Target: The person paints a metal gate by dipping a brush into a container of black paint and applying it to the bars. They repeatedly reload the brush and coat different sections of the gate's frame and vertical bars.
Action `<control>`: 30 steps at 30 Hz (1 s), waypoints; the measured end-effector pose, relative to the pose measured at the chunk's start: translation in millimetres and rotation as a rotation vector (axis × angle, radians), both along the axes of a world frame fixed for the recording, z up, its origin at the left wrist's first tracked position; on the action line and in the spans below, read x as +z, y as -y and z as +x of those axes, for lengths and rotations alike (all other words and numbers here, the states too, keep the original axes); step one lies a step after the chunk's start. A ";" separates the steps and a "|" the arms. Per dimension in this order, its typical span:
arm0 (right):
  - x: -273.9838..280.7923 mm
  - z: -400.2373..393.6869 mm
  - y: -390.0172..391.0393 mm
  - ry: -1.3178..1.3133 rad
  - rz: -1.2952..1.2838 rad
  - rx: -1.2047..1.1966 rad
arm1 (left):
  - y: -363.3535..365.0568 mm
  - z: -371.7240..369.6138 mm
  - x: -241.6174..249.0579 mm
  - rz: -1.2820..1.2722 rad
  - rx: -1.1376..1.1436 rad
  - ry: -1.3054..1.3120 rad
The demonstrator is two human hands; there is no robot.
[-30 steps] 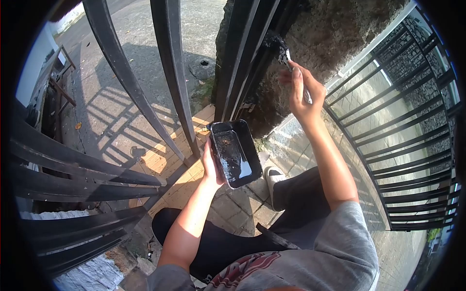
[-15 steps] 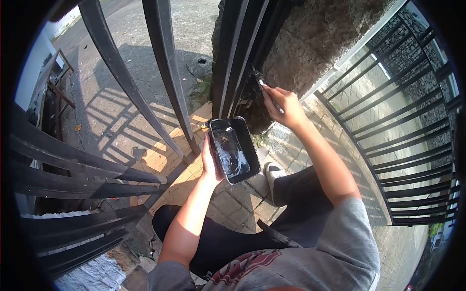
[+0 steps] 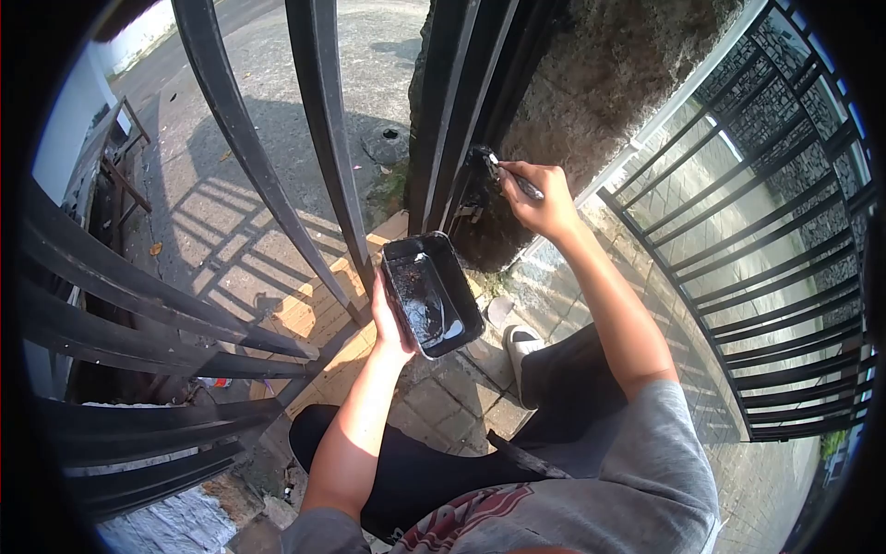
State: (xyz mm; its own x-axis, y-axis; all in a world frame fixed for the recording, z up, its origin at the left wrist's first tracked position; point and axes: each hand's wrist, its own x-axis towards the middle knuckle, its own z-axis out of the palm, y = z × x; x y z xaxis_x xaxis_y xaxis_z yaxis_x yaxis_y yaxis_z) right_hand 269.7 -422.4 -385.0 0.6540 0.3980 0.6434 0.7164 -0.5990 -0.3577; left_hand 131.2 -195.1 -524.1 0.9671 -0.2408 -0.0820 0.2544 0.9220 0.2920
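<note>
My left hand [image 3: 391, 319] is closed on the left side of a black rectangular paint tray [image 3: 464, 284], holding it up tilted in front of me. Dark, glossy paint [image 3: 426, 309] coats its bottom. In my right hand [image 3: 546, 198] is a paintbrush [image 3: 527, 186], gripped by its handle between thumb and fingers. The dark bristle end points up and left, right at the black metal at the foot of the rough stone pillar [image 3: 591, 102]. Just left of the brush rise the black upright gate bars [image 3: 441, 120].
More black bars [image 3: 318, 120] stand at the left, with others [image 3: 138, 342] fanning out lower down. A second black gate [image 3: 766, 249] spans the right. Beneath me are paving bricks [image 3: 434, 406] and my shoe [image 3: 522, 355]. Sunlit concrete [image 3: 268, 55] lies beyond the bars.
The tray has shifted slightly left and tilted more. My right hand has turned the brush, its bristles now a little lower against the dark metal. The view has shifted slightly.
</note>
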 end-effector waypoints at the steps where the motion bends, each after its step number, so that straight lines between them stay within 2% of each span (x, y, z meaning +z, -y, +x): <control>1: 14.6 -4.0 -7.1 -0.025 0.016 -0.044 | -1.0 -0.3 -0.8 -0.001 -0.004 -0.004; 2: 31.5 -7.5 -13.4 0.008 0.118 -0.103 | -1.3 -0.4 -1.8 -0.004 -0.005 -0.008; 3: 45.5 -9.3 -20.8 -0.070 0.340 -0.119 | -1.4 -0.3 -2.9 -0.010 -0.004 -0.012; 5: 68.9 -5.9 -30.4 0.059 0.640 -0.074 | -1.4 -1.3 -5.6 0.034 0.001 -0.020; 8: 61.0 -5.4 -29.1 0.191 0.595 -0.117 | -0.9 -2.7 -2.7 0.028 -0.015 -0.022; 11: 32.0 -12.0 -20.8 0.168 0.208 -0.173 | -2.8 -2.8 -0.1 0.015 -0.017 -0.021; 12: 30.6 -10.4 -21.2 0.084 0.264 -0.225 | -2.8 -2.9 0.0 0.013 -0.011 -0.021; 13: 45.6 -15.3 -25.8 0.061 0.371 -0.166 | -2.6 -2.0 -1.0 0.012 -0.010 -0.025; 15: 67.8 -7.1 -28.4 0.298 0.459 -0.130 | -1.1 -1.6 -3.4 0.009 -0.012 -0.037; 17: 75.9 0.8 -30.3 0.252 0.657 -0.008 | -1.1 -2.6 -4.6 0.037 -0.006 -0.044; 19: 62.8 -4.2 -29.8 0.283 0.520 -0.122 | -1.5 -3.3 -3.1 0.046 -0.013 -0.036; 21: 38.5 -12.8 -25.1 0.158 0.320 -0.157 | -3.5 -5.9 -0.4 0.039 -0.034 -0.016; 23: 31.7 -13.4 -27.1 0.312 0.213 -0.143 | -5.2 -6.9 0.0 0.039 -0.023 -0.008; 28: 94.2 -6.3 -45.8 0.538 0.350 -0.104 | -1.2 -7.2 -0.5 0.069 -0.021 -0.027; 30: 86.7 -6.2 -40.1 0.378 0.284 -0.121 | 0.2 -8.5 -1.4 0.095 -0.028 -0.048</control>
State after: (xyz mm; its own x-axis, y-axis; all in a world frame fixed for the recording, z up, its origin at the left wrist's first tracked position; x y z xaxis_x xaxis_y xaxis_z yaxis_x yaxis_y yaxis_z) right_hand 263.5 -382.3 -298.2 0.3843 0.1074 0.9170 0.7589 -0.6024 -0.2475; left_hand 122.7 -195.2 -525.5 0.9543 -0.2570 -0.1523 0.2960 0.8829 0.3646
